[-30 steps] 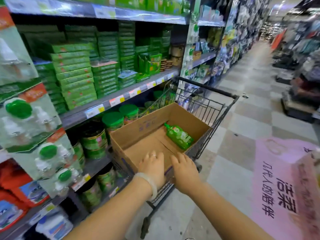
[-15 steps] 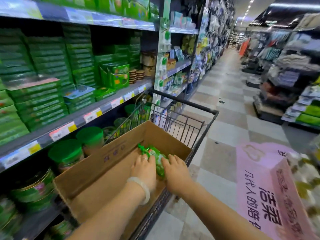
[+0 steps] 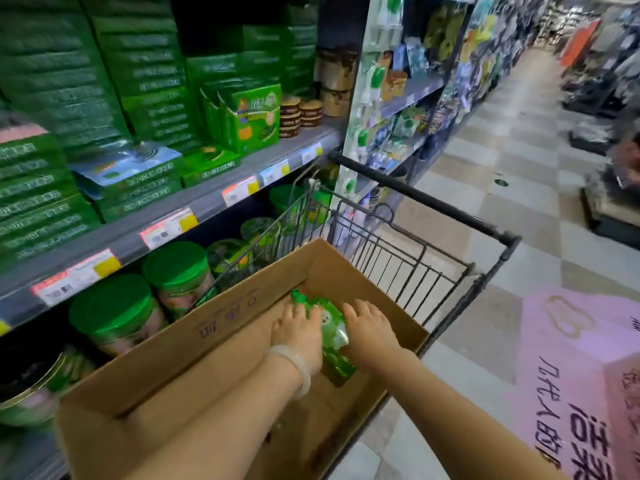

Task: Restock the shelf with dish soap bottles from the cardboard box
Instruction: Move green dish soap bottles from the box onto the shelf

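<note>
An open cardboard box [image 3: 221, 327] sits in a black wire shopping cart [image 3: 398, 247]. On its floor lies a single green dish soap pouch [image 3: 330, 336], cap end pointing away from me. My left hand [image 3: 298, 332], with a pale bangle on the wrist, presses on the pouch's left side. Against the right side rests my right hand [image 3: 369, 332]. Both hands' fingers curl around the pouch; its middle shows between them. The shelf [image 3: 194, 206] stands to the left of the cart.
Green boxes [image 3: 138, 81] fill the upper shelf level and green-lidded tubs [image 3: 145, 289] the lower one, close beside the box. Price tags line the shelf edge. A pink carton [image 3: 581, 375] stands at the right. The tiled aisle [image 3: 502, 150] runs ahead, with displays on its right.
Both hands went from the box's near edge down into the box and closed on the green pouch. The camera leaned in closer over the cart.
</note>
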Tool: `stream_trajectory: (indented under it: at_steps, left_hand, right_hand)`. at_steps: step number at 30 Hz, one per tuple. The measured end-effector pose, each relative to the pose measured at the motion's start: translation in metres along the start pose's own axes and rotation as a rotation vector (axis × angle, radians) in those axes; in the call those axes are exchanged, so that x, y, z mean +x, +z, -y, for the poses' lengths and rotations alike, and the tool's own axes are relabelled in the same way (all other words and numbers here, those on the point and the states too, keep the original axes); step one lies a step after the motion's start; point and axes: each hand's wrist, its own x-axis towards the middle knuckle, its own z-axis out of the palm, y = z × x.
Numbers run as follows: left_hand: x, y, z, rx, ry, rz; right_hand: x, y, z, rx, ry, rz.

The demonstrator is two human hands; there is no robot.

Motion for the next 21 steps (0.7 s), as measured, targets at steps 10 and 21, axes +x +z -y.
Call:
stream_trajectory:
  at_steps: [10, 21]
  left_hand:
    - [0.107, 0.064, 0.016, -0.231, -0.342, 0.222]
    - [0.162, 0.186, 0.008, -1.016, -0.763, 0.238]
  right_hand:
    - [0.147, 0.045, -0.052, 0.054, -0.035, 0.311]
    - [0.242, 0.129, -0.077, 0.342, 0.130, 0.593]
